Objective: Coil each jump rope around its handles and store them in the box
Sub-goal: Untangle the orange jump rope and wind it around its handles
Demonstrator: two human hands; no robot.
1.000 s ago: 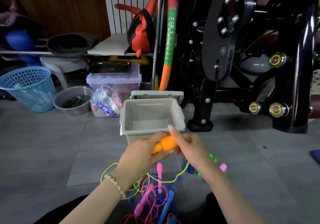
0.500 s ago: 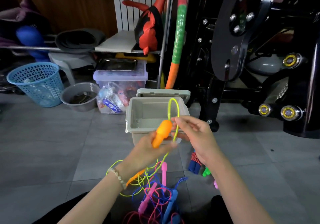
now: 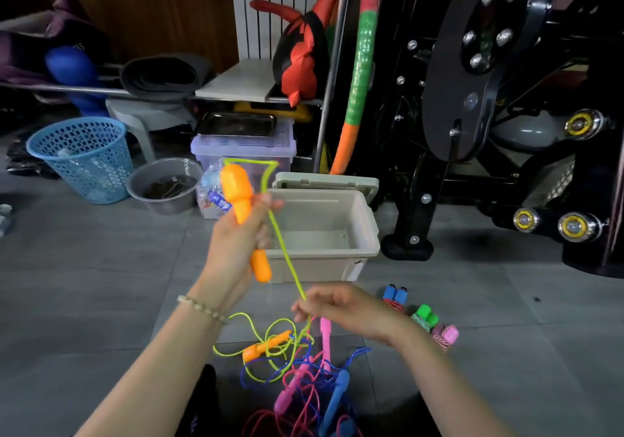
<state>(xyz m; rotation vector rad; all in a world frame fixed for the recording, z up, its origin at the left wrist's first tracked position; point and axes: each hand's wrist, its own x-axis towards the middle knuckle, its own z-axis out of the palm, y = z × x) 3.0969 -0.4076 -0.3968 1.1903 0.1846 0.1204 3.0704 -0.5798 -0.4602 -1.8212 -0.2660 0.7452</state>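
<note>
Left hand (image 3: 233,250) at centre frame: fingers clenched round the orange handle (image 3: 236,193), held upright, thick end up. Right hand (image 3: 347,308) lower, right of centre: fingertips pinch the yellow-green rope (image 3: 287,257). The rope leaves the handle top, loops over and runs taut down to that pinch. Below it the slack drops into a loose tangle at bottom centre, with the second orange handle (image 3: 266,345) lying on the floor among pink and blue ropes (image 3: 320,386). Beige box (image 3: 314,269) just behind the hands, open, its lid (image 3: 324,183) at its far edge. Three coiled ropes (image 3: 426,315) on the floor right of the right hand, outside the box.
</note>
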